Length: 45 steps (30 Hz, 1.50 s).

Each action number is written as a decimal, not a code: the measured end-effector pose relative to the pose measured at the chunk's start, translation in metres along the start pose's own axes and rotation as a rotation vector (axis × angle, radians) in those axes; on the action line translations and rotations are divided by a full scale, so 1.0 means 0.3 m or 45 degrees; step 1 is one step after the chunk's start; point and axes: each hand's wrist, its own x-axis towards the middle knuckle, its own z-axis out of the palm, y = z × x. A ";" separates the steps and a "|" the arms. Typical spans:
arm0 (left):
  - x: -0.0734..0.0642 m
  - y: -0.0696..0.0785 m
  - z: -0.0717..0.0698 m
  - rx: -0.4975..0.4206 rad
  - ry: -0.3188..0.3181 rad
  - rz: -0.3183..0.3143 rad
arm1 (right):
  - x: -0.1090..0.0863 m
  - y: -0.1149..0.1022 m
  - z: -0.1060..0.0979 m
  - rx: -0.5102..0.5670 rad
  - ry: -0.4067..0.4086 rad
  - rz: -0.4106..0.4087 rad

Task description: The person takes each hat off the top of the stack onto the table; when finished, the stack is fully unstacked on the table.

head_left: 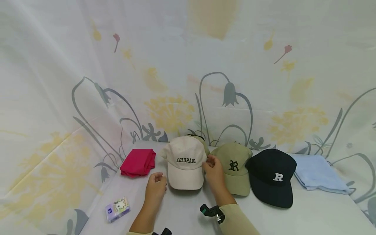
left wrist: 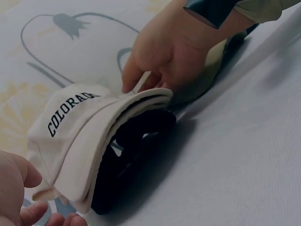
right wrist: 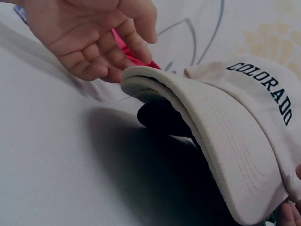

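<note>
A cream baseball cap (head_left: 185,178) lettered COLORADO sits upright on the table, brim toward me. Beneath its brim, the left wrist view shows a second pale brim edge and dark fabric (left wrist: 117,155). An olive edge and a black strap peek out behind it in the head view. At its right side, my right hand (head_left: 214,171) pinches the edge between thumb and fingers; the grip is partly hidden. To its left, my left hand (head_left: 156,186) hovers with loosely bent fingers, holding nothing. Right of my right hand stands an olive cap (head_left: 239,179) with a black R.
A black cap (head_left: 273,169) with a white R overlaps the olive one's right side. Folded light-blue cloth (head_left: 318,171) lies at far right. Left of the cream cap are folded red cloth (head_left: 138,161) and a purple tissue pack (head_left: 117,209). A patterned curtain (head_left: 176,65) hangs behind.
</note>
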 end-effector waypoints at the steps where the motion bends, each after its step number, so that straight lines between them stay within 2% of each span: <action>1: 0.001 -0.003 0.003 -0.015 -0.008 -0.007 | 0.001 0.001 0.001 0.000 0.000 0.002; 6: -0.001 -0.010 0.014 -0.061 -0.051 -0.008 | 0.002 0.009 0.001 -0.013 -0.012 0.010; 12: -0.004 -0.016 0.020 -0.055 -0.079 -0.007 | 0.002 0.020 0.002 -0.010 -0.038 0.029; 18: -0.003 -0.026 0.024 -0.003 -0.110 0.047 | -0.006 0.024 -0.005 0.000 -0.056 0.027; 25: -0.010 -0.028 0.026 0.083 -0.089 0.070 | -0.018 0.023 -0.008 0.009 -0.068 0.024; 35: -0.029 -0.015 0.019 0.030 -0.118 0.071 | -0.036 0.009 -0.024 0.047 -0.084 0.022; 45: -0.074 0.007 0.006 -0.015 -0.150 0.052 | -0.083 -0.035 -0.053 0.042 -0.091 0.014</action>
